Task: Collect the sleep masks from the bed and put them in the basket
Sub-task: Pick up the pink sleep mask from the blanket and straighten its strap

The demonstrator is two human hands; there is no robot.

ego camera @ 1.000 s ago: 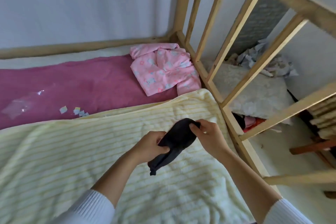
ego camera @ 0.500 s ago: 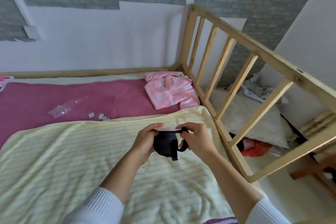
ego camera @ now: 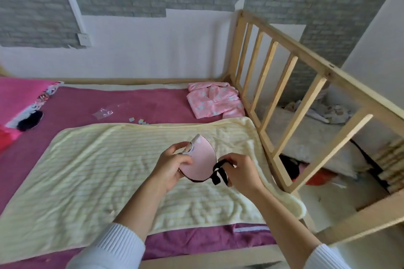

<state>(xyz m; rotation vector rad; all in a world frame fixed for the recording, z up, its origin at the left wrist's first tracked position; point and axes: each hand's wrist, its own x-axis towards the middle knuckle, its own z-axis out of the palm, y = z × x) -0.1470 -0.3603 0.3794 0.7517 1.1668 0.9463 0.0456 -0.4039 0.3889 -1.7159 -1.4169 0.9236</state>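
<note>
Your left hand [ego camera: 175, 165] pinches the pink mask [ego camera: 202, 160] by its left end, thumb on top and fingers closed underneath, so the mask's pale pink inner side faces you. Your right hand [ego camera: 239, 171] is closed on the black strap [ego camera: 218, 171] at the mask's right end, the strap looping down between your fingers. The mask hangs in the air above the yellow blanket [ego camera: 109, 170], over the blanket's right half and touching nothing but your hands. Far to the left of the blanket, on the magenta sheet [ego camera: 131, 102] near a bright pink pillow [ego camera: 19, 96], lies a dark thing [ego camera: 29, 120] that may be a second mask, though it is too small to tell. Beyond the blanket's far edge, a clear plastic bag [ego camera: 102, 113] and a few small paper scraps [ego camera: 138, 120] lie on the sheet. Off the blanket's far right corner sits a folded pink garment [ego camera: 215, 102], just beside the wooden rail [ego camera: 282, 85]. White sleeves cover both forearms near the bottom edge.
</note>
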